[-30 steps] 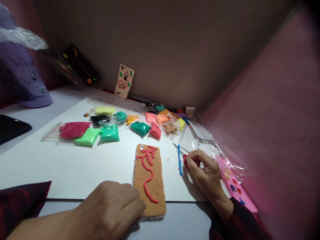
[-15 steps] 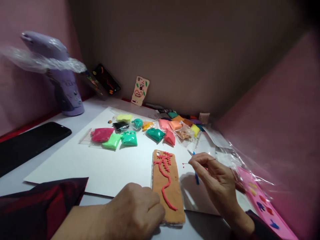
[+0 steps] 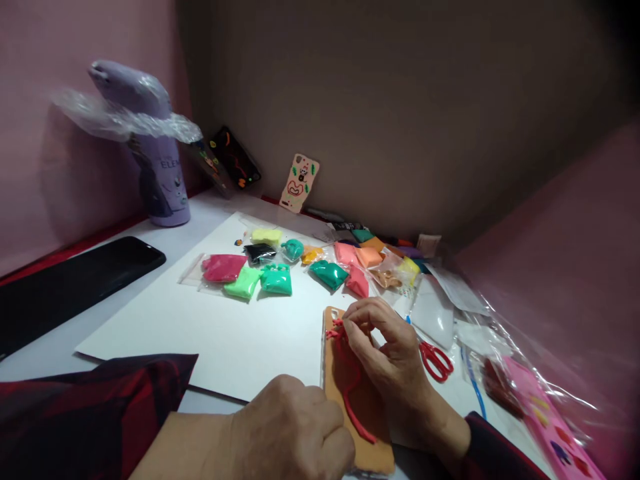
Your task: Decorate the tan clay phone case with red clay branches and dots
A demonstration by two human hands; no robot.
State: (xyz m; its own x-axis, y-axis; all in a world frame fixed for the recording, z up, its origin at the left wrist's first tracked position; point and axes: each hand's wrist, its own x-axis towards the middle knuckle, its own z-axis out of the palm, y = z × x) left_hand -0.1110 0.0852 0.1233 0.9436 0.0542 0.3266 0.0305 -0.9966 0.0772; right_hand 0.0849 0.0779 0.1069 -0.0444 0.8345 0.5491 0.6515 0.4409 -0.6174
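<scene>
A phone case (image 3: 367,407) covered in orange-brown clay lies before me, its top end away from me. A wavy red clay stem (image 3: 355,410) runs along it to small branches (image 3: 335,331) near the camera cutout. My right hand (image 3: 393,357) is over the upper part, thumb and forefinger pinched at the branches. The thin needle seen in its pinch earlier is now hidden behind the fingers. My left hand (image 3: 300,430) is closed in a fist against the case's lower left edge, and whatever its fingers hold is hidden.
Several bagged clay packets (image 3: 276,280) lie on the white board (image 3: 225,333). Red-handled scissors (image 3: 437,362) and a pink tray (image 3: 550,413) are at right. A black phone (image 3: 85,287) and a purple bottle (image 3: 167,180) stand at left. A decorated case (image 3: 299,183) leans on the wall.
My right hand has moved left from beside the case onto its red branches, uncovering the scissors' handles. The view has shifted, so things on the table appear farther right. My left hand stays by the case.
</scene>
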